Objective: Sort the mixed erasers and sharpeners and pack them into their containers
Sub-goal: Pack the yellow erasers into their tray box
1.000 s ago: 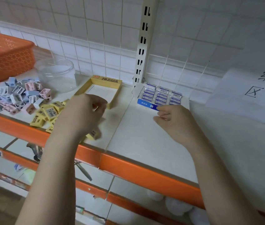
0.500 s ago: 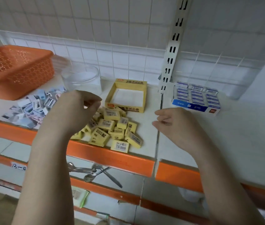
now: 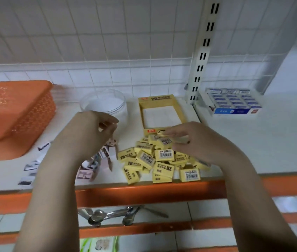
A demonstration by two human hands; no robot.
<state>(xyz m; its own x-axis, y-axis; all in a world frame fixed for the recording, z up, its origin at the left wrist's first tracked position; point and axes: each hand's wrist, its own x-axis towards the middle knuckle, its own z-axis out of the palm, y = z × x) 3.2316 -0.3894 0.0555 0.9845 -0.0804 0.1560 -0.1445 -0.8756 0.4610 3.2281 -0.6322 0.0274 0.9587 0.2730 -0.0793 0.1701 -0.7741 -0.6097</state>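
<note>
- Our right hand (image 3: 196, 142) reaches over the pile of yellow erasers (image 3: 160, 159) on the shelf (image 3: 271, 142), fingers (image 3: 173, 132) spread loosely, touching the top ones.
- Our left hand (image 3: 89, 131) hovers at nine o'clock of the pile, fingers curled; we cannot tell whether they grasp anything.
- The empty yellow box (image 3: 160, 113) sits at twelve o'clock of the pile.
- Sharpeners (image 3: 93, 164) lie blurred under the left hand.

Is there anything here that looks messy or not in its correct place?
Yes. The yellow erasers lie in a loose heap at the shelf's front edge, while their yellow box behind them is empty. The sharpeners are also scattered beside the clear tub.
</note>
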